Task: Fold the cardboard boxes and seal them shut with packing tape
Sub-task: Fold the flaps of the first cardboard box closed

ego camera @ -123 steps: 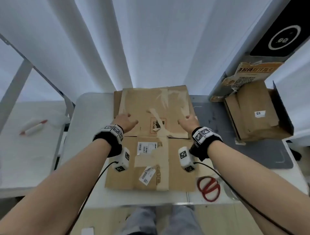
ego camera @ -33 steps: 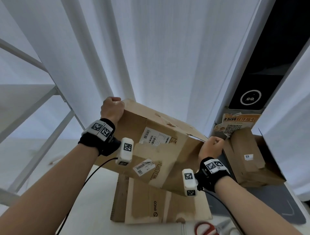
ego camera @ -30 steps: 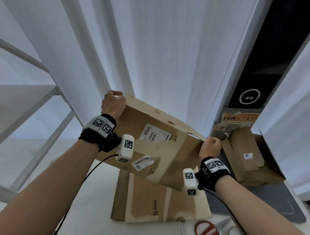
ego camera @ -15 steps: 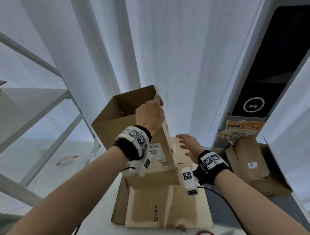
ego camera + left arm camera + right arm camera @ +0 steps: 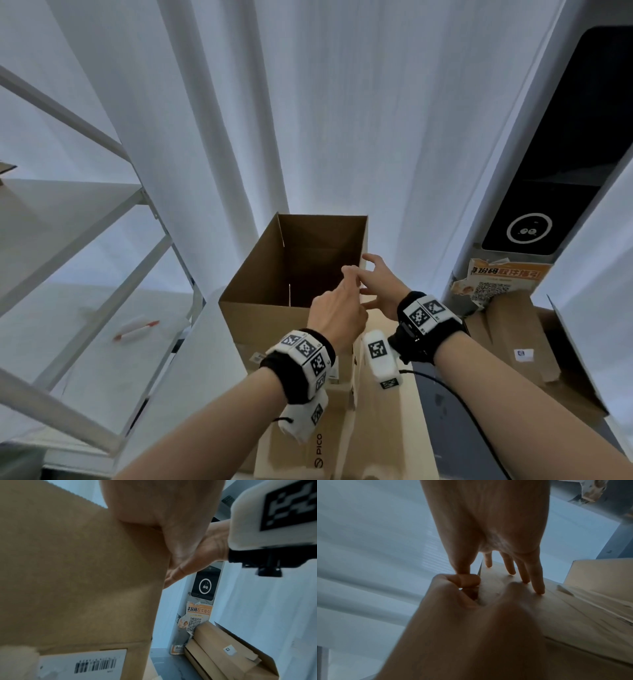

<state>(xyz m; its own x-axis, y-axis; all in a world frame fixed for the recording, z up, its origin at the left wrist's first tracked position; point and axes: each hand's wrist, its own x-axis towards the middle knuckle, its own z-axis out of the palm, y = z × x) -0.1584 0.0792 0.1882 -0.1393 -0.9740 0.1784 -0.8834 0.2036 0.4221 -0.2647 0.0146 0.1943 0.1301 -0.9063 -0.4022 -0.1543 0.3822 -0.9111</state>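
A brown cardboard box (image 5: 274,318) stands upright in the head view with its top open and its inside dark. My left hand (image 5: 346,284) pinches the right wall's top edge close to the near right corner. In the left wrist view the labelled near side of the box (image 5: 77,574) fills the frame. My right hand (image 5: 371,274) lies against the outside of that right wall with straight, spread fingers (image 5: 537,580). In the right wrist view its thumb sits at the edge next to my left hand (image 5: 462,622).
A flattened carton printed PICO (image 5: 329,445) lies on the table beneath the box. More flattened cartons (image 5: 513,342) lean at the right below an orange notice (image 5: 503,277). A white metal shelf frame (image 5: 102,240) stands left. White curtains hang behind.
The flat carton was lifted off the table and opened into an upright box. My right hand let go and came to rest on the right wall. My left hand shifted its grip along the rim.
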